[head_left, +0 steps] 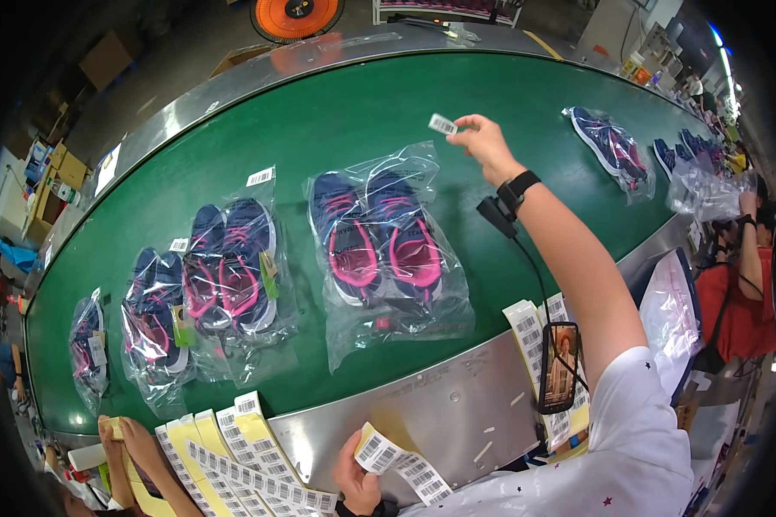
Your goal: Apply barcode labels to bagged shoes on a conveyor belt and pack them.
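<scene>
My right hand (pixel 485 140) is stretched out over the green conveyor belt (pixel 336 121) and pinches a small white barcode sticker (pixel 443 124) between its fingertips. It hovers beyond a clear bag holding a pair of navy and pink shoes (pixel 384 246). A black band and a cable sit on that wrist. My left hand (pixel 357 481) is low at the steel belt edge and grips a strip of barcode labels (pixel 403 463) with a yellow backing.
Bagged shoe pairs (pixel 228 267) (pixel 151 323) (pixel 610 146) lie along the belt, some with stickers on them. Label sheets (pixel 233 465) lie on the steel rim (pixel 457 405) beside a phone (pixel 559 366). Another person's hands (pixel 125 441) work at lower left; a person in red (pixel 741 302) stands at right.
</scene>
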A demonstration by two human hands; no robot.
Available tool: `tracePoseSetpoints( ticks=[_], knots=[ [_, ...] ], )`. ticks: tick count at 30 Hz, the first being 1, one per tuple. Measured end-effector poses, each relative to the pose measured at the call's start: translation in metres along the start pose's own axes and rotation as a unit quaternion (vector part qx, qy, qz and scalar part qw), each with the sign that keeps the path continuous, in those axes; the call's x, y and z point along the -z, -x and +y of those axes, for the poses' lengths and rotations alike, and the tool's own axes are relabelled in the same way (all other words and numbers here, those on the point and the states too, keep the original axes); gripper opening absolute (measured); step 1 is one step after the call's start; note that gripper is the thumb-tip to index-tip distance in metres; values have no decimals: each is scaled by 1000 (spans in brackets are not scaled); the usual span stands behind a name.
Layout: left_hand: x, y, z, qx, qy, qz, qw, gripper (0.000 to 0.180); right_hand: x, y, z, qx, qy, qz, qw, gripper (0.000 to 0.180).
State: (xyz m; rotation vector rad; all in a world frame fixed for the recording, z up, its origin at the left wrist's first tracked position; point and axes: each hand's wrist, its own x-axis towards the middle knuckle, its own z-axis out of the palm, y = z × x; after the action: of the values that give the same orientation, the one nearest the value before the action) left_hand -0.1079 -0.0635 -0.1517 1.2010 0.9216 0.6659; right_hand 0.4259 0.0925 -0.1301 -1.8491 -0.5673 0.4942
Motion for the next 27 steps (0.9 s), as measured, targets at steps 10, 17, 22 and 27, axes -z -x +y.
tracePoseSetpoints(
  ticks=[10, 17, 22, 27],
  knots=[
    [0, 3, -6, -16, -27, 20, 999, 58, -46, -18, -27, 34, 189, -181, 965, 8],
    [-2, 3, -9, -27, -1, 15, 1000, 57, -60, -14, -4, -55, 163, -113, 979, 8],
    [-2, 4, -13, 1, -20, -5, 1000, 62, -49, -11, 6, -49, 107, -104, 988, 14],
    [-7, -1, -10, -36, 7, 6, 999, 71, -19, -20, 26, -52, 0, -48, 998, 52]
  ],
)
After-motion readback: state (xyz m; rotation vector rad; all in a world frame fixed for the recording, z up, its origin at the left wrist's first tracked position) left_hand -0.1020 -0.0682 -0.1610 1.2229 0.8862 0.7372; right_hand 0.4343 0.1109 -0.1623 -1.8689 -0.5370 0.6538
